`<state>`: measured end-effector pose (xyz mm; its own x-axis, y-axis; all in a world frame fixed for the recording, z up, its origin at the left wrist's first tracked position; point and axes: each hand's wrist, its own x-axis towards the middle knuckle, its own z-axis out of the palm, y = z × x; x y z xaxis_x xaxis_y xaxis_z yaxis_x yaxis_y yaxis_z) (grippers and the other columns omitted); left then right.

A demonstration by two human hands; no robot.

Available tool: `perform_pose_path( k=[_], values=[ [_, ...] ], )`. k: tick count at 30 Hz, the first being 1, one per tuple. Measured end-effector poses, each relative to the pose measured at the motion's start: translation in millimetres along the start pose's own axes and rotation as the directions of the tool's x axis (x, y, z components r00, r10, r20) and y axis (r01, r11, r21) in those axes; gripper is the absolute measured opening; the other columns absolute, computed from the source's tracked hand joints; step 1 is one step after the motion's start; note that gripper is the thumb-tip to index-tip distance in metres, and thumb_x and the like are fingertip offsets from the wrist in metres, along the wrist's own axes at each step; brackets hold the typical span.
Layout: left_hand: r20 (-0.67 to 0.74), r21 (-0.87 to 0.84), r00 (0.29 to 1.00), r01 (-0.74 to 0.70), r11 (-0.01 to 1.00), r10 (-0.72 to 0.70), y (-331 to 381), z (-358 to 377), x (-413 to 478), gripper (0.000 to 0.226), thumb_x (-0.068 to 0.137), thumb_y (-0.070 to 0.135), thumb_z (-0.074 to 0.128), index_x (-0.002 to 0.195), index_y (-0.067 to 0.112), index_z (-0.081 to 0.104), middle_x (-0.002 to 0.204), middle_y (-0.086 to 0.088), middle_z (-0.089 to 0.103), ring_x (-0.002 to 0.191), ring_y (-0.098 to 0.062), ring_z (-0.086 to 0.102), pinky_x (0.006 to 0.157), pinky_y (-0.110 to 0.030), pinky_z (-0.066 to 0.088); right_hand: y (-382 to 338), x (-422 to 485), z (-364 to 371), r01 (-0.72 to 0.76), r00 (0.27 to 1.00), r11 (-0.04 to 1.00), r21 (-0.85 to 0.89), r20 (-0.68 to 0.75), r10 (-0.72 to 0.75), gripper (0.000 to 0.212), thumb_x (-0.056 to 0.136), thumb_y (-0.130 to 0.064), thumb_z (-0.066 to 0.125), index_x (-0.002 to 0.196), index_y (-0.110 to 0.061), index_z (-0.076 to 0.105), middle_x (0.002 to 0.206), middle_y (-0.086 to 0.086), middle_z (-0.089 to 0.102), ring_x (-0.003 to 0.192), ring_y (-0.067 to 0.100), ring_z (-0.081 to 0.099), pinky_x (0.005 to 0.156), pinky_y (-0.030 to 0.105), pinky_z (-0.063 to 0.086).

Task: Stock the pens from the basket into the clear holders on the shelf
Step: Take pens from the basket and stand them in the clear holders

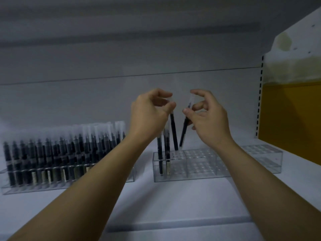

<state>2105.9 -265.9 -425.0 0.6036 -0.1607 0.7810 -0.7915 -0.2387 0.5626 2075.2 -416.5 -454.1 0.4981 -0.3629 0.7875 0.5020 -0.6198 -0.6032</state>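
My left hand (151, 112) pinches the clear cap end of a dark pen (174, 133), whose lower tip sits at the top of the middle clear holder (199, 164). My right hand (208, 117) pinches a second dark pen (183, 134), tilted, its tip just above the same holder. Two or three pens (163, 153) stand upright in that holder's left corner, partly hidden by my left wrist. The basket is out of view.
A clear holder (20, 188) at the left is packed with several dark pens. Another clear holder (265, 159) stands at the right, partly behind my right arm. A yellow and white side panel (291, 110) closes the shelf on the right.
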Motion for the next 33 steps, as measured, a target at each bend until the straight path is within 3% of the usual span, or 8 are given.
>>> perform_pose_path(
  k=[11, 14, 17, 19, 23, 26, 29, 33],
  values=[
    [-0.044, 0.032, 0.997, 0.062, 0.998, -0.060, -11.1, -0.6, 2.4, 0.015, 0.087, 0.026, 0.070, 0.101, 0.029, 0.065, 0.086, 0.016, 0.065, 0.080, 0.009, 0.060, 0.058, 0.003, 0.040, 17.5, 2.9, 5.8, 0.000, 0.998, 1.000, 0.024, 0.067, -0.002, 0.044, 0.085, -0.019, 0.071, 0.123, -0.034, 0.055, 0.077, -0.007, 0.060, 0.071, 0.019, 0.065, 0.069, 0.045, 0.057],
    [0.021, 0.078, 0.995, 0.091, 0.993, -0.093, -11.3, 5.1, -0.1, 0.012, 0.087, 0.028, 0.070, 0.099, 0.029, 0.066, 0.084, 0.016, 0.067, 0.078, 0.008, 0.062, 0.058, -0.002, 0.042, 21.5, -6.5, 4.3, 0.005, 0.991, 1.000, 0.008, 0.132, -0.006, 0.045, 0.085, -0.021, 0.071, 0.124, -0.036, 0.054, 0.079, -0.008, 0.060, 0.069, 0.018, 0.065, 0.070, 0.044, 0.057],
    [0.066, 0.078, 0.988, 0.136, 0.988, -0.141, -13.0, 9.7, -4.2, 0.009, 0.088, 0.028, 0.068, 0.097, 0.024, 0.068, 0.088, 0.009, 0.070, 0.083, -0.001, 0.065, 0.072, -0.019, 0.052, 22.1, -16.8, 5.4, 0.055, 0.970, 0.996, -0.067, 0.239, -0.037, 0.047, 0.086, -0.023, 0.070, 0.126, -0.038, 0.052, 0.080, -0.010, 0.059, 0.071, 0.015, 0.065, 0.075, 0.041, 0.057],
    [0.074, 0.063, 0.986, 0.145, 0.987, -0.150, -13.0, 9.3, -5.6, 0.008, 0.089, 0.026, 0.068, 0.094, 0.020, 0.069, 0.090, 0.007, 0.070, 0.086, -0.005, 0.066, 0.076, -0.023, 0.053, 23.8, -21.3, 4.2, 0.080, 0.959, 0.990, -0.120, 0.280, -0.043, 0.053, 0.088, -0.024, 0.068, 0.133, -0.042, 0.045, 0.082, -0.011, 0.059, 0.073, 0.015, 0.065, 0.078, 0.041, 0.056],
    [0.111, 0.113, 0.978, 0.167, 0.979, -0.179, -9.2, 6.2, -6.7, 0.017, 0.091, 0.028, 0.064, 0.085, 0.013, 0.069, 0.083, 0.002, 0.070, 0.080, -0.009, 0.066, 0.066, -0.017, 0.049, 24.5, -26.0, 1.3, 0.120, 0.939, 0.971, -0.206, 0.341, -0.043, 0.065, 0.092, -0.026, 0.063, 0.141, -0.050, 0.028, 0.084, -0.012, 0.060, 0.075, 0.015, 0.066, 0.079, 0.040, 0.056],
    [0.183, 0.228, 0.973, 0.094, 0.969, -0.137, -5.2, 3.3, -9.6, 0.029, 0.098, 0.037, 0.052, 0.093, 0.016, 0.071, 0.076, 0.005, 0.068, 0.061, 0.001, 0.060, 0.053, -0.008, 0.041, 19.4, -27.4, 0.0, 0.122, 0.930, 0.962, -0.245, 0.367, -0.024, 0.068, 0.094, -0.025, 0.060, 0.144, -0.049, 0.022, 0.082, -0.012, 0.059, 0.072, 0.013, 0.065, 0.077, 0.037, 0.056],
    [0.249, 0.302, 0.964, 0.018, 0.953, -0.097, -3.4, -0.6, -12.7, 0.038, 0.099, 0.045, 0.043, 0.102, 0.018, 0.070, 0.092, 0.009, 0.067, 0.074, 0.007, 0.057, 0.060, -0.002, 0.035, 17.1, -28.7, -1.6, 0.107, 0.930, 0.958, -0.265, 0.367, -0.003, 0.068, 0.095, -0.025, 0.059, 0.145, -0.050, 0.020, 0.084, -0.010, 0.060, 0.070, 0.012, 0.064, 0.076, 0.035, 0.056],
    [0.316, 0.459, 0.948, -0.184, 0.869, 0.033, -5.1, -5.4, -16.2, 0.039, 0.100, 0.047, 0.036, 0.100, 0.018, 0.063, 0.101, 0.009, 0.063, 0.094, -0.012, 0.060, 0.085, -0.031, 0.048, 14.8, -29.0, -3.0, 0.145, 0.915, 0.939, -0.312, 0.402, -0.008, 0.066, 0.091, -0.024, 0.064, 0.141, -0.048, 0.029, 0.088, -0.010, 0.063, 0.073, 0.013, 0.064, 0.078, 0.037, 0.056]
  ],
)
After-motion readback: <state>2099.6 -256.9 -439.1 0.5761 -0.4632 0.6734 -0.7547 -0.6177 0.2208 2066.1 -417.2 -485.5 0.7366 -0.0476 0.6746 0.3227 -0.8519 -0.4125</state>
